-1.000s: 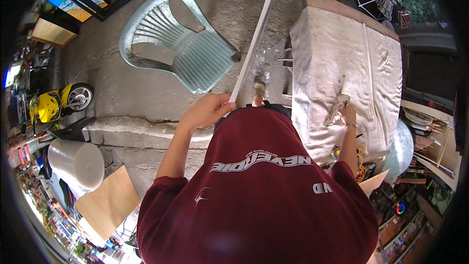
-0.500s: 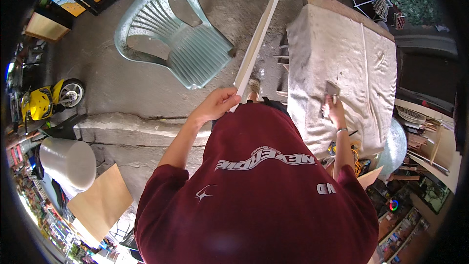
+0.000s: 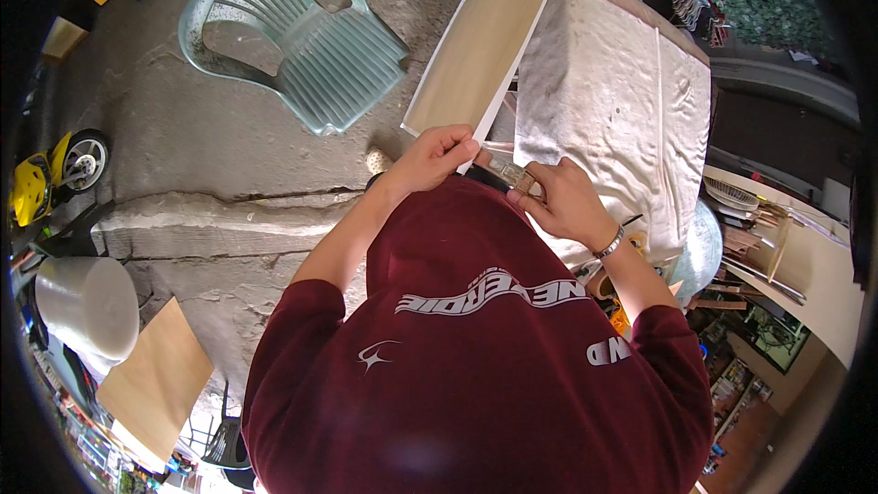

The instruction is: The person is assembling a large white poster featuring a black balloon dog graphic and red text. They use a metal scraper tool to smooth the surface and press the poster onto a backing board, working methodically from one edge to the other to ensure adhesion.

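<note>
A long wooden board [image 3: 494, 32] with white edges slants up and away from me. My left hand [image 3: 434, 157] pinches its near end, fingers closed at the corner. Close beside it, my right hand [image 3: 567, 201] is closed round the brown handle of what looks like a putty knife [image 3: 498, 167]. The flat metal blade points left toward the board's near corner, near my waist; whether it touches the board I cannot tell.
A cloth-covered table [image 3: 613, 101] stands right of the board. A pale green plastic chair [image 3: 329, 59] is at the far left. Further left are a yellow motorbike [image 3: 37, 183], a white roll [image 3: 87, 306] and a plywood sheet [image 3: 155, 380].
My right hand has lifted the putty knife off the cloth and brought it left to the board's near end. The board has turned from edge-on to show its broad face.
</note>
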A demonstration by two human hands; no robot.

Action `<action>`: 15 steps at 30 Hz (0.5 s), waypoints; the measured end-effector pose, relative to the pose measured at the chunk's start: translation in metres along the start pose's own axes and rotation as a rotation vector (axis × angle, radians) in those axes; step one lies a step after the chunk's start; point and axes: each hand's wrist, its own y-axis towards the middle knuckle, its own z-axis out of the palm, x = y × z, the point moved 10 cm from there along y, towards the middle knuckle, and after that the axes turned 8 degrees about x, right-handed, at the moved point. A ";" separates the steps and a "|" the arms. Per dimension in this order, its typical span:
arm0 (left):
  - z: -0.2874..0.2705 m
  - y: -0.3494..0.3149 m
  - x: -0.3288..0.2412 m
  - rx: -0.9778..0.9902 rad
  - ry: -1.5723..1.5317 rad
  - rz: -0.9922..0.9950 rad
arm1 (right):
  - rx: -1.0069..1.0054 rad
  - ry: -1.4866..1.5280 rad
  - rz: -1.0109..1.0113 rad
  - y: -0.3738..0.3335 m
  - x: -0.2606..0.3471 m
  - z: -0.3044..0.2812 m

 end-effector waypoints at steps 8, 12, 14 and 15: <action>0.002 -0.001 -0.015 0.013 0.018 0.039 | 0.004 -0.107 -0.057 0.004 0.013 -0.013; 0.000 -0.001 -0.013 -0.002 0.013 0.047 | 0.048 -0.094 -0.015 0.009 0.015 -0.018; -0.002 0.000 -0.008 -0.004 0.010 0.058 | 0.053 -0.087 -0.004 0.011 0.016 -0.017; -0.002 0.000 -0.005 0.002 0.016 0.058 | 0.047 -0.073 -0.005 0.010 0.016 -0.018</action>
